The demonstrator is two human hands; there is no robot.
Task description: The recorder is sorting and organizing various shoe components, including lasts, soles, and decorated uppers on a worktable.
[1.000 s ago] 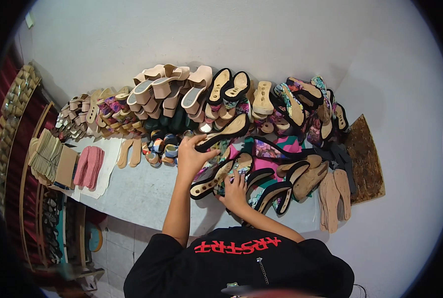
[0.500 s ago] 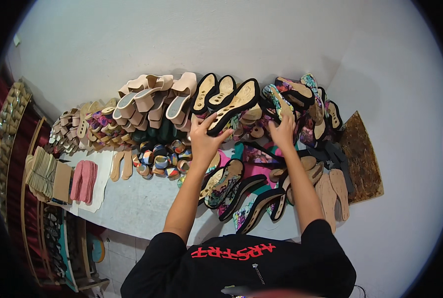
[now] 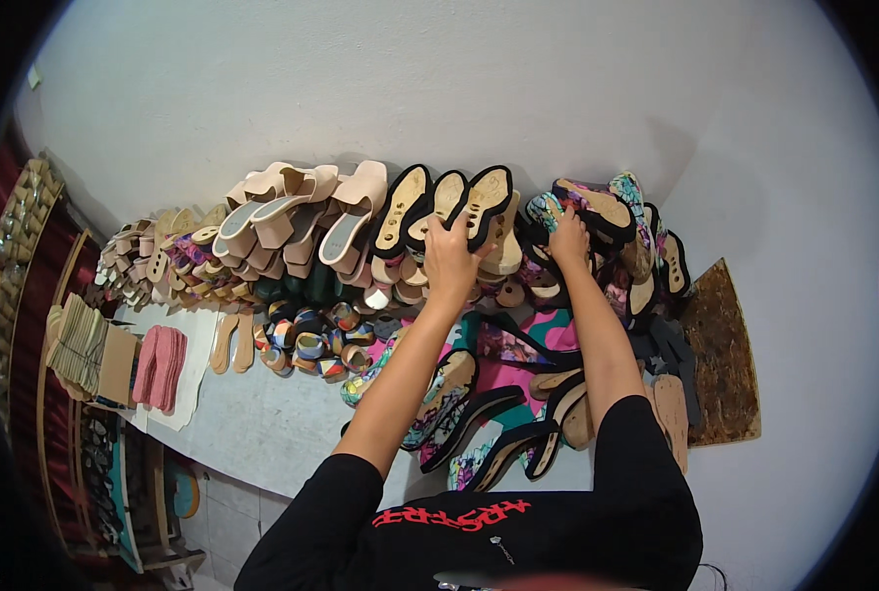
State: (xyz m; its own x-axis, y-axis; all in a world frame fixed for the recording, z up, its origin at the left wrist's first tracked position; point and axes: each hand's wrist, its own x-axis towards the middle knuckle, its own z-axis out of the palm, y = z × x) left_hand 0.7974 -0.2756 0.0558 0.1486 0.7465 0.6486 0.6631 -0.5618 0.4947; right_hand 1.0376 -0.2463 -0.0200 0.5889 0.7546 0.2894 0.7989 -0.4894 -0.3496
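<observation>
My left hand reaches to the back row and is closed on a black-edged wedge sole with a tan, holed underside. The wedge stands beside two similar wedge soles, one of them this tan one. To the right, my right hand is closed round a floral wedge shoe with turquoise patterning, among stacked patterned wedges. Its fingers partly cover that shoe. Below my forearms lie more floral wedges, such as a black-edged one, some hidden by my arms.
Beige heeled mules are piled left of the wedges. Small multicoloured shoes sit in front. Pink insoles lie on the table. A brown stained board leans at the right, beside tan insoles.
My left hand has moved right and back; the wedge sole it holds, slanted before, now stands upright in line with its neighbours. My right hand has stayed at the floral wedge shoe.
</observation>
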